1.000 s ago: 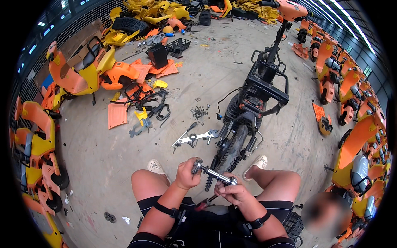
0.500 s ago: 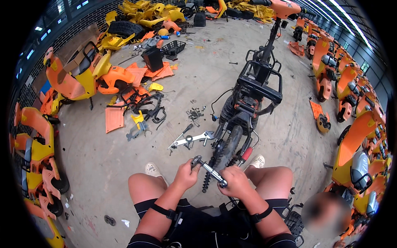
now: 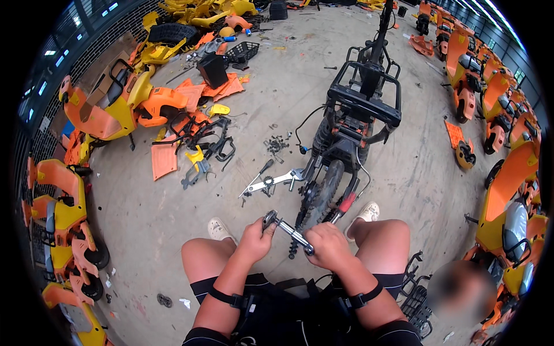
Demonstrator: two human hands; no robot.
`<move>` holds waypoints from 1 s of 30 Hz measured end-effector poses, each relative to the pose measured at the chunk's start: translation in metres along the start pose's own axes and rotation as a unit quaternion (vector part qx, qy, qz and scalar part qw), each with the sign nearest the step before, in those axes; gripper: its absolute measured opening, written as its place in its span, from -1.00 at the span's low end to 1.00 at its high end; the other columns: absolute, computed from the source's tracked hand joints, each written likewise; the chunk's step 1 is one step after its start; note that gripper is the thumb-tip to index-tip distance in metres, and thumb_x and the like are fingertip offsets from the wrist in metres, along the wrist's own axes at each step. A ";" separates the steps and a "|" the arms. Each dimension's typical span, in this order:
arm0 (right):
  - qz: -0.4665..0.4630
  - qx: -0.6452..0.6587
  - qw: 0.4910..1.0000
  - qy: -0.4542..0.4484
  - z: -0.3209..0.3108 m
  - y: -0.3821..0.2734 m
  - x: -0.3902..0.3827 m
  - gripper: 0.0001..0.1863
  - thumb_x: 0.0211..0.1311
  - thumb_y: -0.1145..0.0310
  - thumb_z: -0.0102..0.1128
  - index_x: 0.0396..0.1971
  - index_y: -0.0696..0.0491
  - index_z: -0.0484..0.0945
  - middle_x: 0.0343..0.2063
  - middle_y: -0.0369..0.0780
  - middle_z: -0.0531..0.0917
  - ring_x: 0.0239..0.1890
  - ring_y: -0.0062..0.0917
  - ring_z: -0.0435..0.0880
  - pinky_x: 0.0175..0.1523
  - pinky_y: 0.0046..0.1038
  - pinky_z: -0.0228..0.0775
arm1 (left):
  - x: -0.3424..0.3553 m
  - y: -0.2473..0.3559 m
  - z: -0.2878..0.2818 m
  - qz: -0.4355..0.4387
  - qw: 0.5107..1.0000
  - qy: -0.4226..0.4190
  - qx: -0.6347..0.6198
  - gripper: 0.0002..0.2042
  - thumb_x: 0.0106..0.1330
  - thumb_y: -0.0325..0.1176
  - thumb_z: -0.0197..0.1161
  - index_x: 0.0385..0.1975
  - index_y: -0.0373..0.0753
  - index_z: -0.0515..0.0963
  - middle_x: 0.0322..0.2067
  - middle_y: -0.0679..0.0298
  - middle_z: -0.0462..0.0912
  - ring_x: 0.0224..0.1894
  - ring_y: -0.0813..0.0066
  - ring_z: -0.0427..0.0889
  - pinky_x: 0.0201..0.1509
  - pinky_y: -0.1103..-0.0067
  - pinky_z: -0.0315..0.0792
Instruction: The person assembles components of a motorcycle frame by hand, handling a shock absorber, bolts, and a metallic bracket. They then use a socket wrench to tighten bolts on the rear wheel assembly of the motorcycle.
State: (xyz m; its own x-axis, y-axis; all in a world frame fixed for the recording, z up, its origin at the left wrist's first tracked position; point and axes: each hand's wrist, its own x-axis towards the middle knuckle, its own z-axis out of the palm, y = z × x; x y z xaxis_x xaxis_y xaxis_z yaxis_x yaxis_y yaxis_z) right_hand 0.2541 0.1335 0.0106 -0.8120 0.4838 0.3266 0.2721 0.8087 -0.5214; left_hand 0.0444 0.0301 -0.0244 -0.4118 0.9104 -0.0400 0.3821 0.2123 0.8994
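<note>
Above my lap, my left hand (image 3: 254,241) is closed around the dark head end of a chrome socket wrench (image 3: 293,233). My right hand (image 3: 329,245) has curled fingers against the wrench's other end, which points down to the right. Just beyond the right hand is a red grip-like part (image 3: 348,203) with a metal shaft; whether that hand also holds it is hidden. In front of me stands a stripped black scooter frame (image 3: 360,109), its wheel (image 3: 330,181) between my feet.
An adjustable wrench (image 3: 294,175), a screwdriver (image 3: 257,177) and scattered bolts (image 3: 278,144) lie left of the wheel. Farther left are black brackets (image 3: 222,144) and orange panels (image 3: 165,158). Orange-yellow scooters (image 3: 508,173) line both sides. A black rack (image 3: 416,303) lies at my right.
My view has shifted, so the scooter frame and floor tools sit higher or farther right in places. Both hands keep nearly the same hold on the socket wrench.
</note>
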 end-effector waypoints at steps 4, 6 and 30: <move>0.038 0.134 0.990 0.014 -0.004 0.001 0.006 -0.79 -0.08 0.50 0.23 -0.35 0.12 0.52 -0.51 -0.18 0.56 -0.46 -0.34 0.56 -0.21 -0.27 0.39 | -0.002 -0.008 0.004 0.033 0.998 0.038 0.027 -0.79 0.42 -0.42 0.15 -0.05 -0.40 0.54 -0.45 0.18 0.61 -0.44 0.47 0.53 -0.30 0.51 0.44; 0.199 0.358 0.912 0.002 -0.001 -0.006 0.001 -0.82 0.00 0.51 0.18 -0.33 0.14 0.52 -0.56 -0.23 0.54 -0.56 -0.44 0.50 -0.26 -0.28 0.38 | 0.000 -0.009 0.009 0.090 0.993 0.074 0.016 -0.79 0.43 -0.43 0.15 -0.05 -0.40 0.53 -0.47 0.19 0.60 -0.46 0.49 0.52 -0.33 0.52 0.43; 0.292 0.618 0.728 -0.061 0.006 -0.018 0.004 -0.79 0.10 0.52 0.27 -0.25 0.21 0.51 -0.53 -0.24 0.59 -0.46 -0.52 0.61 -0.29 -0.42 0.47 | 0.005 -0.011 -0.002 0.160 0.981 0.107 -0.004 -0.80 0.39 -0.42 0.18 -0.11 -0.41 0.53 -0.52 0.10 0.59 -0.52 0.35 0.54 -0.37 0.49 0.43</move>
State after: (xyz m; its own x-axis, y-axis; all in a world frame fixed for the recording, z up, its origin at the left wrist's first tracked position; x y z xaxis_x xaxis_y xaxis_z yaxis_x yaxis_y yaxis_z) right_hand 0.2428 0.1186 0.0162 -0.8046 0.5299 -0.2680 -0.0217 -0.4772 -0.8785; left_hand 0.0359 0.0317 -0.0336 -0.4366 0.8345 0.3361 0.5143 -0.0750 0.8543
